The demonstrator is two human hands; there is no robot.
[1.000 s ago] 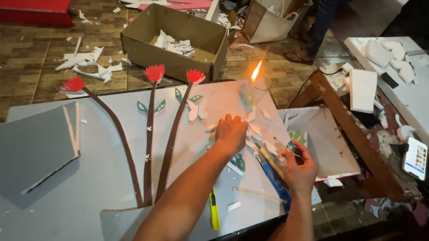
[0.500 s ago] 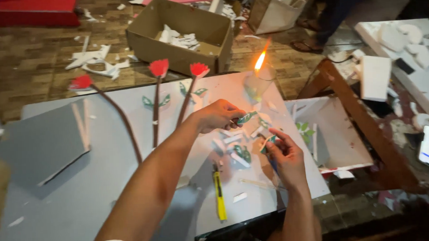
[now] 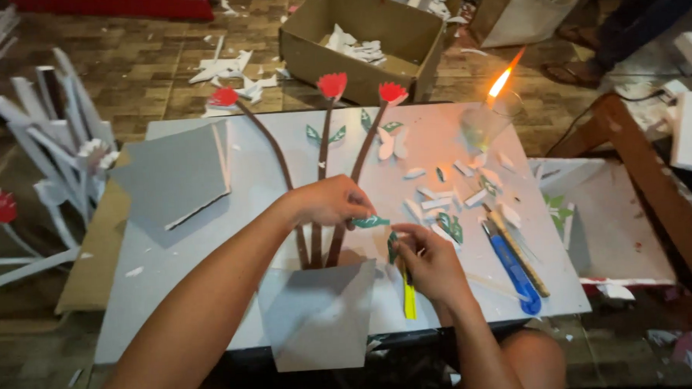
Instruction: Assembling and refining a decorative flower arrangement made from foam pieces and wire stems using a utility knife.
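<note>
My left hand point(image 3: 332, 203) rests over the brown paper stems point(image 3: 317, 241) and pinches a small green paper leaf point(image 3: 371, 222) at its fingertips. My right hand point(image 3: 431, 262) sits just below it, holding another green leaf piece point(image 3: 393, 245); a yellow cutter point(image 3: 409, 298) lies under it. Three brown stems rise from a grey paper pot point(image 3: 319, 314) to red paper flowers point(image 3: 332, 84) on the white board point(image 3: 210, 245). More green leaves point(image 3: 315, 133) are stuck near the tops of the stems.
A lit candle in a glass point(image 3: 485, 120) burns at the board's far right. White and green scraps point(image 3: 446, 202), a blue cutter point(image 3: 512, 267) and a stick lie right of my hands. A grey sheet point(image 3: 175, 173) lies left. A cardboard box point(image 3: 359, 33) stands behind; a wooden frame point(image 3: 652, 184) at right.
Both hands have pulled back from the scraps near the candle toward the stems' base, each now holding a green leaf. The view has shifted left.
</note>
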